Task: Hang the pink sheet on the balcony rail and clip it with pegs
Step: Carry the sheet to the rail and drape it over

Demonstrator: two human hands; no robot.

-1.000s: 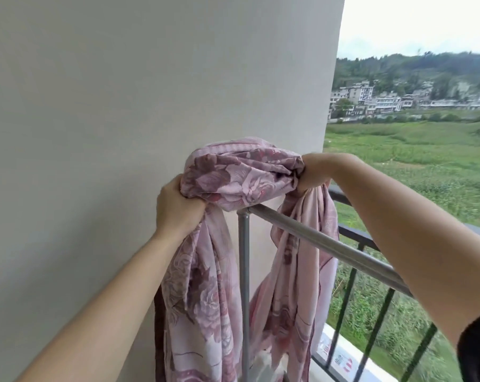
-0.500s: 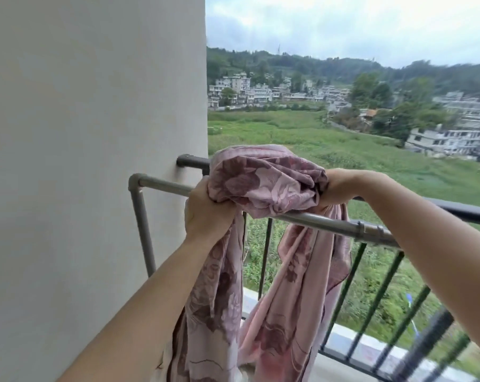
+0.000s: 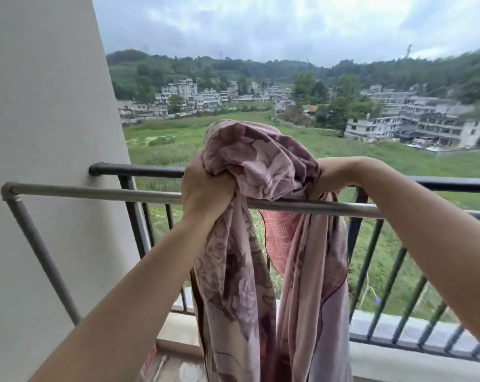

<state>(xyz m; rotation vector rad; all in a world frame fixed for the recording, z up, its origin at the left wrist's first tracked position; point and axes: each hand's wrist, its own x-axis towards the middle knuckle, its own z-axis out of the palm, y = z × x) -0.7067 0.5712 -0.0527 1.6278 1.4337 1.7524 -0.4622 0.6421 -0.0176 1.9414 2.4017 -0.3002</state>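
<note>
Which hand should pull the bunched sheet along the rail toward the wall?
Probably the left hand: it grips the pink sheet on the wall side, with bare silver rail beside it.

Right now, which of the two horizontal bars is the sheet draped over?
The nearer silver pipe rail, not the black balcony railing behind it. The pink floral sheet straddles it, gripped by the left hand and right hand.

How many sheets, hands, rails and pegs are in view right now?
1 pink sheet, bunched over the nearer rail
2 hands: left hand, right hand, both gripping the sheet
2 rails: silver rail, black rail
0 pegs in view
Total: 5
</note>
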